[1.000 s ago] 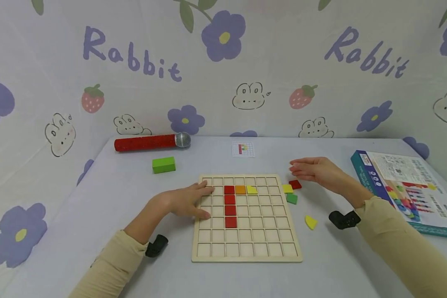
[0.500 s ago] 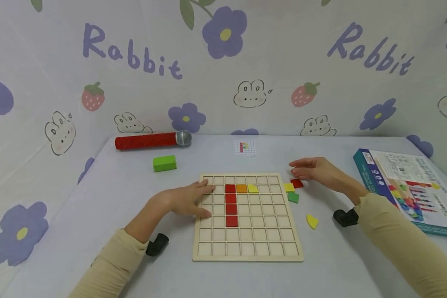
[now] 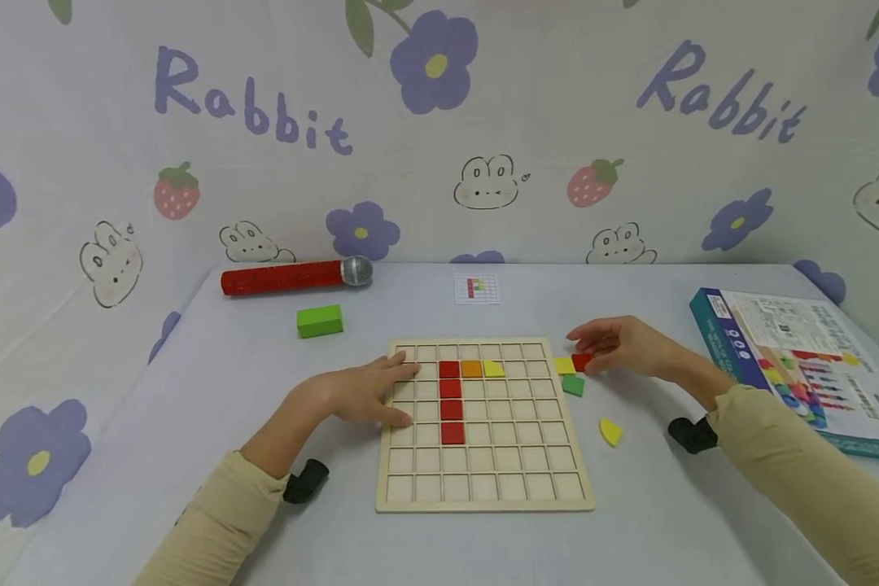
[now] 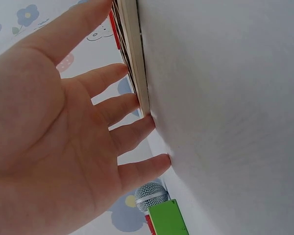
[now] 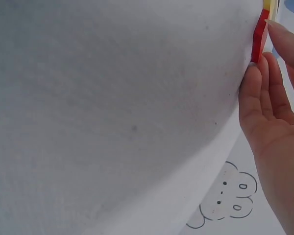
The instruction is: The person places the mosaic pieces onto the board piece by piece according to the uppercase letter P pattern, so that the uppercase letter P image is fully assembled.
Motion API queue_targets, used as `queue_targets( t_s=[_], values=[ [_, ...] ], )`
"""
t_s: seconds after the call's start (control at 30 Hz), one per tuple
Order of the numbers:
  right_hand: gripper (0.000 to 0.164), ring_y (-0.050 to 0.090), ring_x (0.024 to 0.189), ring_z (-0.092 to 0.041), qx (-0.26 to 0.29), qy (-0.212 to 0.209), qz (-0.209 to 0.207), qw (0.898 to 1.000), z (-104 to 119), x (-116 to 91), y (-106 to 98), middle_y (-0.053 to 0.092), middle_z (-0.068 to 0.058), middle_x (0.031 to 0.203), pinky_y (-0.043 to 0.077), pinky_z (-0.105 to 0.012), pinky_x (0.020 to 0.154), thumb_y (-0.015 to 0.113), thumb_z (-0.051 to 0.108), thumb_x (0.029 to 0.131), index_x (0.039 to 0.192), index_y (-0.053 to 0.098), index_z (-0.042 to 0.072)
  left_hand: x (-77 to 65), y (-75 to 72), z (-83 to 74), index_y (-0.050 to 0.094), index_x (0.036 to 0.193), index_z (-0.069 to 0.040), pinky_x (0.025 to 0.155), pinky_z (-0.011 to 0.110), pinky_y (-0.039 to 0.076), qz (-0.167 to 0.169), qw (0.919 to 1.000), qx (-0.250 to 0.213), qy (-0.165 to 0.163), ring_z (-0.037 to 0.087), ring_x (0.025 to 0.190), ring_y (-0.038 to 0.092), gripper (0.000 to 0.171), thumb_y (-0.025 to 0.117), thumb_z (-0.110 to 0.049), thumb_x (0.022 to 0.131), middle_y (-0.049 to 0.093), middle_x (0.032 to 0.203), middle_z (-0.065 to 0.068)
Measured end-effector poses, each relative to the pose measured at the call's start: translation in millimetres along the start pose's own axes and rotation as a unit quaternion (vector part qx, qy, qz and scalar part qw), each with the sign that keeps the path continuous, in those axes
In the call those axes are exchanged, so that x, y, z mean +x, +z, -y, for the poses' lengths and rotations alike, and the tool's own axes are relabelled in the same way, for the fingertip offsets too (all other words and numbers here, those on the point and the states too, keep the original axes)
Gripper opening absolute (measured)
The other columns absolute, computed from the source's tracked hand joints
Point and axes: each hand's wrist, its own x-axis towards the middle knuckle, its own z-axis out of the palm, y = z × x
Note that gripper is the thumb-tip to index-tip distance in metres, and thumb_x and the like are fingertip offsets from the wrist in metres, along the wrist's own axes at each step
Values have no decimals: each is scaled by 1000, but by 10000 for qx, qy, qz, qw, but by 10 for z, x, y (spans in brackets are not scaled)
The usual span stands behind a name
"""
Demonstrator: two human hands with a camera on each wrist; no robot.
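My left hand (image 3: 359,394) lies with spread fingers over the left edge of a wooden grid board (image 3: 483,505). In the left wrist view its fingertips rest along the board's edge, with one finger on the cloth. A column of red tiles (image 3: 450,409) fills part of the grid, with an orange tile (image 3: 471,369) and a cut-cornered yellow tile (image 3: 493,369) beside the top one. Right of the board, my right hand (image 3: 630,346) has its thumb and fingers around a loose red tile (image 5: 259,36). Next to it lie a yellow tile (image 3: 564,365) and a green tile (image 3: 574,385).
A yellow fan-shaped piece (image 3: 610,432) lies right of the board. Behind the board are a small pattern card (image 3: 477,289), a green block (image 3: 319,321) and a red microphone (image 3: 293,277). A flat teal box (image 3: 806,366) stands on the right; a printed curtain (image 3: 410,163) closes the back.
My right hand has come down and its fingers have curled in around the loose red tile, which has turned slightly toward the yellow one. The left hand stays on the board.
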Motion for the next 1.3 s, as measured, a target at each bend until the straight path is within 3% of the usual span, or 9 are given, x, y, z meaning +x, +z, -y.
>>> queue_targets(
  t_s=[0.13,0.37,0.53,0.73,1.07,1.3],
  values=[
    [44,59,100,-28,-322,-175,8,9993,59,2,34,64,-15,112,48,-40,90,71,0,84,125,59,-2,-6,3,8,23,153,-14,112,49,16,-21,10000,3,27,28,144,5,79,65,-38,90,8,158,11],
    [40,57,91,-24,-807,-111,-11,9967,121,-24,35,64,-8,98,49,-40,87,71,-3,82,121,61,-4,4,17,31,23,153,-14,112,49,15,-46,10000,47,71,29,144,5,80,65,-40,90,8,158,11],
    [35,51,86,-25,-992,329,-125,9944,146,-68,8,60,-7,91,48,-32,76,73,5,83,117,65,0,9,11,27,22,153,-15,112,48,15,-48,9999,92,60,28,144,5,80,64,-40,90,8,158,10],
    [32,53,94,-28,-1088,840,-407,9897,128,-118,-10,64,-12,104,49,-36,81,72,16,86,114,67,2,4,3,9,23,153,-13,112,49,16,-42,9999,12,94,29,144,5,79,65,-38,90,8,158,11],
    [33,60,93,-26,-128,855,-779,9932,205,-210,67,62,-19,113,54,-29,76,67,14,90,118,64,-2,9,12,8,24,153,-14,111,50,16,-33,10000,-10,44,29,144,6,79,65,-38,90,9,158,11],
    [36,64,87,-23,439,773,-626,9941,262,-238,189,67,-15,109,54,-30,76,70,18,88,117,63,-2,19,24,4,23,153,-16,111,49,17,-47,10000,57,-53,28,144,6,79,65,-39,90,9,159,9]
  ],
)
